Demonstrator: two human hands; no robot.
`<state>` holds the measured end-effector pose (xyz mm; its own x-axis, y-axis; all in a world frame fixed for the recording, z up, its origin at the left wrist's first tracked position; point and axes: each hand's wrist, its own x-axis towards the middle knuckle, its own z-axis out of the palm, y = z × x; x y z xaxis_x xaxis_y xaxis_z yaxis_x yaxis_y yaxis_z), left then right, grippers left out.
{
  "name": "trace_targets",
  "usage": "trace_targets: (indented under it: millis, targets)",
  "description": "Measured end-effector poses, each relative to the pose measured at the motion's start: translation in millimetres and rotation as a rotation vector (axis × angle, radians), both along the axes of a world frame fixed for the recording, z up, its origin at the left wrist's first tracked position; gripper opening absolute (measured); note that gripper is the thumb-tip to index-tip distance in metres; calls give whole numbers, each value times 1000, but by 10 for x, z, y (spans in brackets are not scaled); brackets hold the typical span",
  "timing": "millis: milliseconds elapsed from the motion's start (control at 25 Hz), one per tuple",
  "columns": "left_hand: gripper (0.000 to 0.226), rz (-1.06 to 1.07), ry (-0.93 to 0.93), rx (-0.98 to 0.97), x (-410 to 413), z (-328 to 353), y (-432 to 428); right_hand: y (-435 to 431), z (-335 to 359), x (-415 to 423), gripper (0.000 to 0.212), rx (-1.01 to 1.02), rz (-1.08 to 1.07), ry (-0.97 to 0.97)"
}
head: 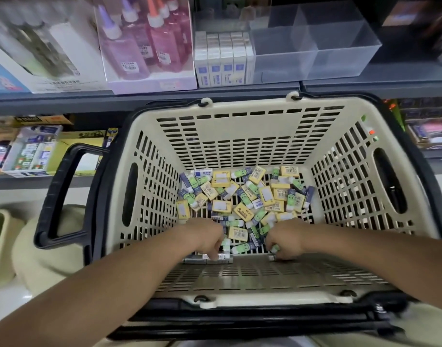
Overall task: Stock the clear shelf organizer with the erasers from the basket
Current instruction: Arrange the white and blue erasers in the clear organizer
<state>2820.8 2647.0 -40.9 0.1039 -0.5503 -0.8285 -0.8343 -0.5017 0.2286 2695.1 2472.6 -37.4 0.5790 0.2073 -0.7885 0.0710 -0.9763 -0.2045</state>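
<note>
Inside the cream slotted plastic basket (240,136), the left hand (210,240) and right hand (283,240), apart, each grip small paper-wrapped erasers (242,196) (yellow, green, blue). The clear plastic shelf organizer (315,53) stands on the grey shelf (365,83) beyond.

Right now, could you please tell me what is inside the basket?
The basket holds a loose pile of yellow, green and blue erasers. The left hand and right hand reach in, covering whatever lies beneath them.

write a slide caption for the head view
Left hand and right hand each grasp erasers in the cream basket, below the clear shelf organizer.
</note>
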Motion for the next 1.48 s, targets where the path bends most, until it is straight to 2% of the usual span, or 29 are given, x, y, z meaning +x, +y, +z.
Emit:
trace_targets:
  millis: [80, 160, 240, 360, 440, 560, 680, 840, 1040, 1160, 1200, 1280, 1360, 1480]
  targets:
    - [27, -100, -92, -41, -46, -8, -20, 5, -50, -7, 35, -40, 39, -38]
    - [20, -125, -103, -59, -33, -19, -29, -16, -76, 1, 33, -27, 30, -40]
    - [11, 48, 25, -29, 57, -3, -21, -44, -64, 36, 29, 29, -52, -15]
    - [20, 439, 239, -63, 215, 65, -45, -67, -49, 73, 21, 102, -190, -11]
    - [26, 633, 343, -140, 238, 125, -92, -37, -49, 57, 21, 60, -120, -16]
    - [37, 772, 449, -167, 222, 180, -158, 39, -68, -6, 22, -26, 41, -13]
    - [26, 854, 439, -234, 212, 173, -174, 2, -46, 8, 18, -72, 81, -31]
    - [16, 1136, 588, -258, 269, 185, -176, -67, -48, 21, 26, -46, 40, 142]
    - [32, 1176, 603, -188, 175, 151, -178, -85, 74, 110, 29, 204, -272, 222]
    - [27, 1217, 621, -170, 149, 129, -205, -24, 165, 236, 18, 419, -578, 86]
    - [21, 1254, 691, -157, 146, 144, -213, 1, 190, 269, 16, 480, -707, 44]
    - [32, 1320, 891, -153, 146, 176, -231, 60, 224, 333, 22, 560, -921, -33]
    - [38, 1309, 1010, -188, 140, 221, -270, 111, 278, 417, 24, 615, -1042, -131]
    - [34, 1385, 933, -264, 183, 272, -297, 146, 336, 540, 14, 815, -1157, -170]
